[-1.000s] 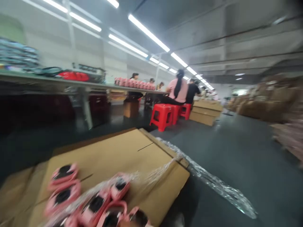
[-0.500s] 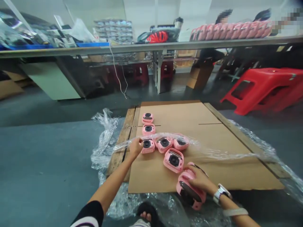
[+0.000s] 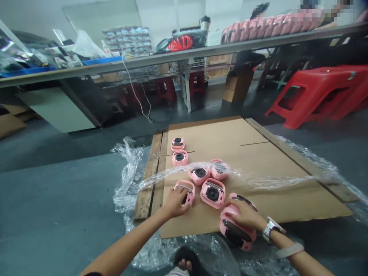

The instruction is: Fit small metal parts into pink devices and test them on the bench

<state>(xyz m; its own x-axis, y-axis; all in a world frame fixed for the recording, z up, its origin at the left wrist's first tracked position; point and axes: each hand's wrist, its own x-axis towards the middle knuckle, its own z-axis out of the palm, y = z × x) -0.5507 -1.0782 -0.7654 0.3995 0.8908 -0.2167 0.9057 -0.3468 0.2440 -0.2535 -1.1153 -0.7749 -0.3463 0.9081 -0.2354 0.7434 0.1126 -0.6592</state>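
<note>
My left hand [image 3: 177, 201] is closed over the front of a pink portable speaker [image 3: 187, 188] with a loop handle, on the cardboard sheet [image 3: 258, 161]. My right hand [image 3: 244, 214] grips the handle of another pink speaker [image 3: 237, 234] at the near edge; one more pink speaker [image 3: 244, 200] sits against it, partly hidden by that hand. Between my hands lies a pink speaker with a round black front [image 3: 212, 194]. Behind it are two more, a left one [image 3: 199, 173] and a right one [image 3: 219, 169], with a clear plastic wrap strip [image 3: 258, 183] across them.
Farther left on the cardboard stand two pink speakers, one near [image 3: 180, 158] and one far [image 3: 178, 144]. A wooden pallet [image 3: 146, 188] lies beneath, with crumpled wrap [image 3: 126, 176] around it. Red stools [image 3: 316, 88] and a long workbench [image 3: 172, 57] with a row of pink speakers are beyond.
My left hand has come nearer with the leftmost speaker, which has moved out from the plastic strip. My right hand keeps its hold. The camera view has tilted slightly.
</note>
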